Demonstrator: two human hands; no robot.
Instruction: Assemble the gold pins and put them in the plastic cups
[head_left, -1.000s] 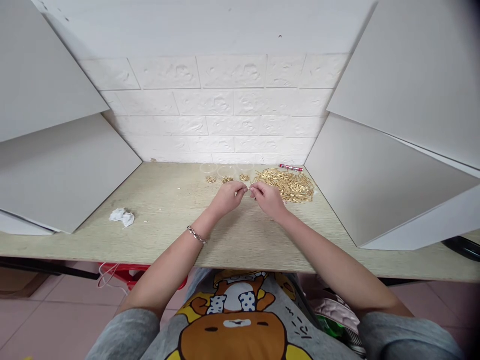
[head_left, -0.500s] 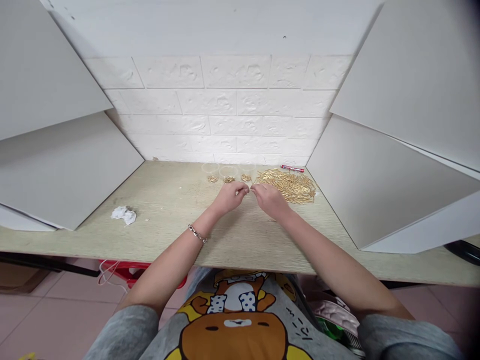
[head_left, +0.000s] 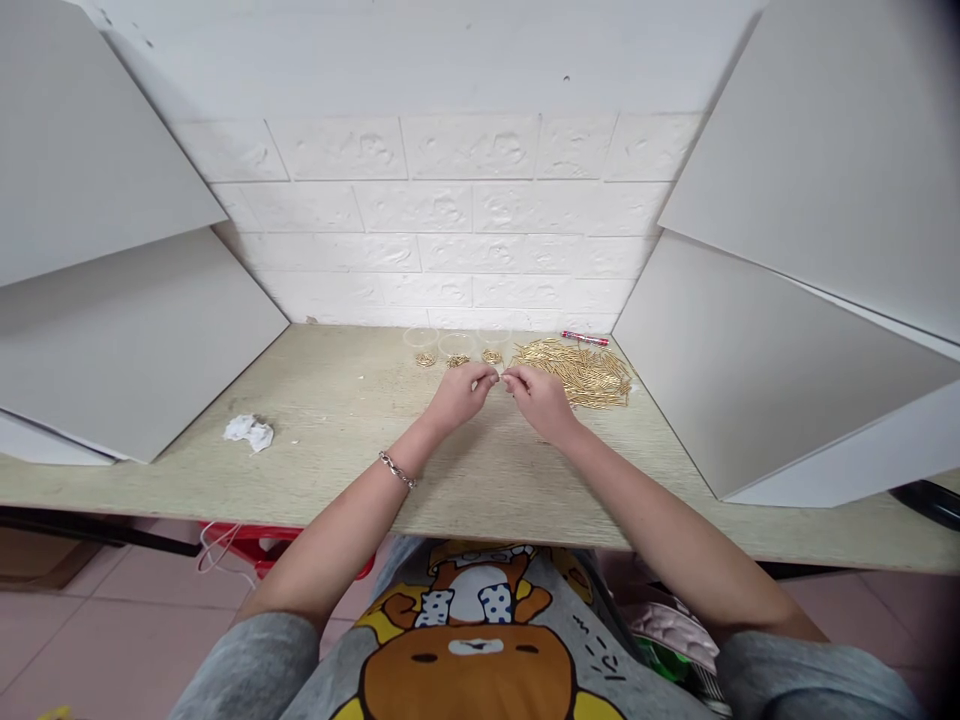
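My left hand (head_left: 463, 393) and my right hand (head_left: 538, 398) meet near the middle of the table, fingertips pinched and almost touching. Whatever small thing lies between the fingertips is too tiny to make out. Just right of and behind my right hand spreads a wide pile of thin gold-coloured pieces (head_left: 589, 375). Behind my hands sit small heaps of gold parts: a left one (head_left: 425, 359), a middle one (head_left: 457, 360) partly behind my left hand, and a right one (head_left: 492, 356). Clear round dishes (head_left: 456, 344) stand by the wall.
A red tube (head_left: 585, 339) lies behind the gold pile. Crumpled white tissue (head_left: 249, 431) rests on the left of the wooden table (head_left: 330, 470). Pale panels (head_left: 142, 340) lean on the left, with more panels (head_left: 787, 370) on the right. The brick-patterned wall (head_left: 435, 205) closes the back.
The view has shifted very slightly. Both hands keep nearly the same place and pinched pose, with only a small movement at the fingertips.
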